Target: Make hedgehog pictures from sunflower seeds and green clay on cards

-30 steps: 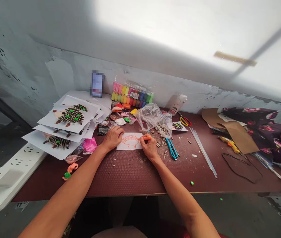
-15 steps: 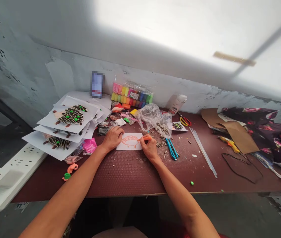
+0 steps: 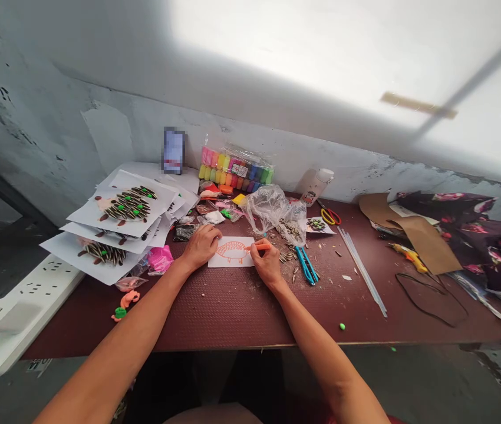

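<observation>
A small white paper (image 3: 231, 261) lies on the dark red table, bearing an orange line drawing of a rounded animal with short curved marks and little legs. My right hand (image 3: 268, 263) is closed around an orange marker (image 3: 260, 247), its tip at the right end of the drawing. At the paper's left edge my left hand (image 3: 201, 244) rests palm down, fingers laid lightly bent on the corner. Just right of my right hand are a blue utility knife (image 3: 306, 266) and scattered sunflower seeds (image 3: 286, 255), some inside a clear plastic bag (image 3: 270, 209).
Stacked papers with seed-covered hedgehogs (image 3: 129, 206) stand at left, beside a white power strip (image 3: 33, 312). Coloured clay packs (image 3: 237, 171), a bottle (image 3: 316, 186) and scissors (image 3: 330, 217) are behind. Glue sticks (image 3: 364, 274), a yellow glue gun (image 3: 412, 257) and floral cloth (image 3: 467, 235) lie right.
The marker is tilted slightly differently in my right hand. My left hand, the paper and the things around them look the same.
</observation>
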Demonstrator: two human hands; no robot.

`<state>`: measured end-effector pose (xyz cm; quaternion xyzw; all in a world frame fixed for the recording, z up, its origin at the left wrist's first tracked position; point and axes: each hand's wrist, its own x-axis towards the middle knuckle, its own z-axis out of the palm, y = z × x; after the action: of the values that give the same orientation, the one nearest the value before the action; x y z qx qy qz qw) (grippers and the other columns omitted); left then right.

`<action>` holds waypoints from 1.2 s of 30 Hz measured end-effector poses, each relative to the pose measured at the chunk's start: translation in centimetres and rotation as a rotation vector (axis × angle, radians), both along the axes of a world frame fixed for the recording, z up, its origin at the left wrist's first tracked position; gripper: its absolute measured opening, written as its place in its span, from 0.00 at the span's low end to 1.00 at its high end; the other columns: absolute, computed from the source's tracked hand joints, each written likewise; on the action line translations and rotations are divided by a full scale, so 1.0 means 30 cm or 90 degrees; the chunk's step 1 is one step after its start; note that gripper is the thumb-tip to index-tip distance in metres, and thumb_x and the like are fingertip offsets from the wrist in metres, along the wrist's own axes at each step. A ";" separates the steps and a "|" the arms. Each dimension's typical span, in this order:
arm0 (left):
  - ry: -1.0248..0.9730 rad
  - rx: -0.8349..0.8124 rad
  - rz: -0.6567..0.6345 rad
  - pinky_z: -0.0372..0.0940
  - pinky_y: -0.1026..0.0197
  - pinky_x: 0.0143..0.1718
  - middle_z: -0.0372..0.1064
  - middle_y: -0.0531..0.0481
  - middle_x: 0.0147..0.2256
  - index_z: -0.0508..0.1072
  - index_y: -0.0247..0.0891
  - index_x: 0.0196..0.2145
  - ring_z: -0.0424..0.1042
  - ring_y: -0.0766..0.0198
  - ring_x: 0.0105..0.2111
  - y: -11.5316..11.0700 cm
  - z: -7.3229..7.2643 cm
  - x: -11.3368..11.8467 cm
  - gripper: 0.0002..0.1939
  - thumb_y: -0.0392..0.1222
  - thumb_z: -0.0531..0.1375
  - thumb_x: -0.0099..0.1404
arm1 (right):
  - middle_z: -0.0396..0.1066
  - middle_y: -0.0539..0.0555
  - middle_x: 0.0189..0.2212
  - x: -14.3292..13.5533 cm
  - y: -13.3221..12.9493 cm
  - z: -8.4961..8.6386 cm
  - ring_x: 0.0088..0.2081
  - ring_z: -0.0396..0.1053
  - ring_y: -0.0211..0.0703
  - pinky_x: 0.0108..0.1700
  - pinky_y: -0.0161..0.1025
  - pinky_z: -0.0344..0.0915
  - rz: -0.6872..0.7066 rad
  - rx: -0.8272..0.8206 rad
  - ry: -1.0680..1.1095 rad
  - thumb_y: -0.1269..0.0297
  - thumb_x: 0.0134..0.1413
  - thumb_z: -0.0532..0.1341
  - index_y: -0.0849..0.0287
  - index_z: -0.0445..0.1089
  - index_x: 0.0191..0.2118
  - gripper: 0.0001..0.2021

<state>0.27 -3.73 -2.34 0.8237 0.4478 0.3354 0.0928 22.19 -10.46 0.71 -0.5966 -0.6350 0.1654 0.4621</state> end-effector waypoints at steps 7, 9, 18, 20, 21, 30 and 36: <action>-0.009 -0.011 -0.003 0.64 0.51 0.43 0.68 0.45 0.34 0.74 0.39 0.34 0.68 0.53 0.38 0.002 -0.001 -0.001 0.10 0.31 0.53 0.63 | 0.72 0.52 0.23 0.002 0.002 -0.008 0.23 0.66 0.39 0.29 0.36 0.59 0.018 -0.003 -0.036 0.56 0.58 0.57 0.57 0.71 0.26 0.15; -0.011 -0.014 -0.006 0.64 0.51 0.43 0.68 0.45 0.34 0.74 0.39 0.34 0.68 0.53 0.38 0.002 -0.001 -0.001 0.10 0.31 0.53 0.63 | 0.73 0.52 0.23 0.003 0.003 -0.011 0.23 0.67 0.40 0.29 0.36 0.60 0.018 -0.003 -0.041 0.55 0.59 0.57 0.57 0.71 0.26 0.15; 0.005 -0.002 0.005 0.64 0.51 0.42 0.68 0.45 0.34 0.74 0.39 0.33 0.68 0.53 0.38 -0.003 0.004 0.003 0.10 0.31 0.53 0.64 | 0.72 0.52 0.22 0.002 0.003 -0.010 0.23 0.67 0.40 0.29 0.36 0.58 0.015 -0.002 -0.045 0.56 0.58 0.56 0.57 0.69 0.25 0.14; 0.008 0.005 0.007 0.64 0.52 0.42 0.68 0.45 0.34 0.74 0.39 0.33 0.68 0.54 0.38 -0.003 0.004 0.004 0.10 0.31 0.53 0.64 | 0.71 0.51 0.22 0.001 0.003 -0.007 0.22 0.66 0.39 0.28 0.36 0.58 0.018 0.000 -0.044 0.56 0.57 0.56 0.57 0.69 0.25 0.14; 0.007 0.006 0.007 0.64 0.52 0.42 0.68 0.45 0.33 0.74 0.39 0.33 0.68 0.54 0.38 -0.003 0.003 0.004 0.10 0.31 0.53 0.64 | 0.70 0.51 0.21 0.000 0.003 -0.006 0.22 0.66 0.39 0.28 0.35 0.58 0.018 0.001 -0.044 0.56 0.57 0.56 0.57 0.69 0.25 0.14; 0.003 -0.003 0.005 0.64 0.52 0.42 0.68 0.46 0.33 0.74 0.39 0.34 0.68 0.54 0.38 -0.003 0.003 0.002 0.11 0.31 0.53 0.64 | 0.71 0.51 0.22 -0.001 0.000 0.000 0.23 0.67 0.39 0.29 0.35 0.60 0.029 0.004 -0.045 0.57 0.57 0.56 0.57 0.70 0.25 0.14; -0.011 -0.022 -0.002 0.64 0.52 0.43 0.67 0.45 0.34 0.74 0.39 0.34 0.68 0.53 0.39 0.000 0.001 0.000 0.10 0.31 0.53 0.63 | 0.70 0.50 0.21 -0.001 0.002 -0.007 0.22 0.65 0.38 0.29 0.35 0.60 0.011 0.001 -0.043 0.57 0.56 0.57 0.57 0.69 0.25 0.13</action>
<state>0.26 -3.72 -2.31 0.8197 0.4512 0.3348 0.1116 22.18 -10.39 0.48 -0.5962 -0.6555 0.1486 0.4391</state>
